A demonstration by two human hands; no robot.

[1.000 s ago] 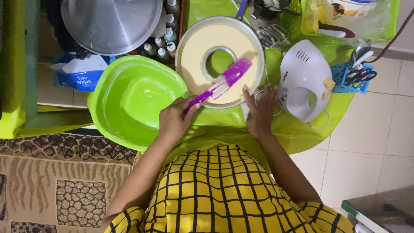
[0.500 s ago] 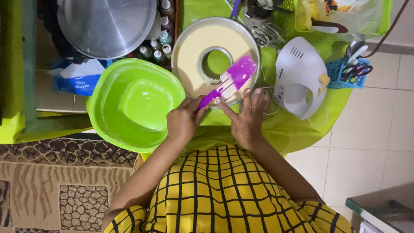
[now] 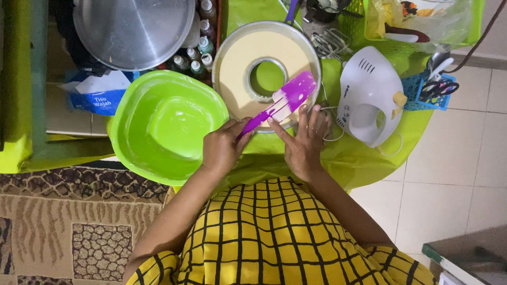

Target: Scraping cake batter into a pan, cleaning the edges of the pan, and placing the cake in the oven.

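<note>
**Two hands on a purple spatula, beside a filled ring pan**

At the far left a steel lid [image 3: 134,29] lies over a clutter of small bottles [image 3: 198,55], with a blue tissue pack [image 3: 97,97] below it. Next comes the green bowl [image 3: 161,129], scraped almost bare and overhanging the near table edge, probably so that it stays within easy reach.

The left hand [image 3: 222,150] sits just right of the bowl, fingers curled shut around the handle of the purple spatula [image 3: 280,103]. The blade slants up and right over the near rim of the ring pan [image 3: 266,66], so anything on it would seemingly fall into the pale batter that fills the pan. The right hand [image 3: 303,140] has its fingers spread apart: the index fingertip touches the spatula's neck, the rest lie near the pan's rim.

Further right the white hand mixer [image 3: 369,95] lies on its side, beaters off, with a blue basket of utensils [image 3: 430,89] beyond.

Room is tight between bowl, pan and mixer. The green tablecloth [image 3: 364,158] ends right behind the hands; open tiled floor [image 3: 465,158] lies to the right.
</note>
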